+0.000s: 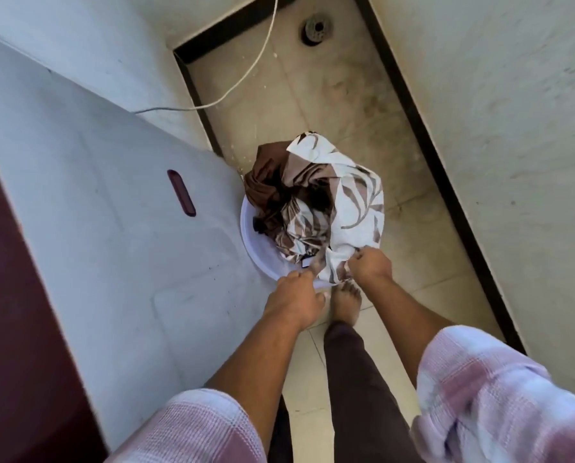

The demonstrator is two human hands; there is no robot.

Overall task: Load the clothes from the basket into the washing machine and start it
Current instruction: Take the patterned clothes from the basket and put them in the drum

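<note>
A round white basket (250, 238) stands on the tiled floor, heaped with a white cloth with brown leaf print (343, 198) and a dark brown cloth (266, 182). Both my hands reach down to the basket's near edge. My left hand (294, 297) is closed at the near rim, with its fingers on the edge of the printed cloth. My right hand (371, 265) pinches the printed cloth's near edge. The washing machine (89, 195) fills the left side, a white side panel with a dark slot handle (181, 192) and a maroon top at the far left.
A white cable (246, 78) runs from the machine across the floor toward the back. A round floor drain (314, 30) sits at the far end. A pale wall with dark skirting (446, 182) bounds the right side. My bare foot (344, 304) stands just behind the basket.
</note>
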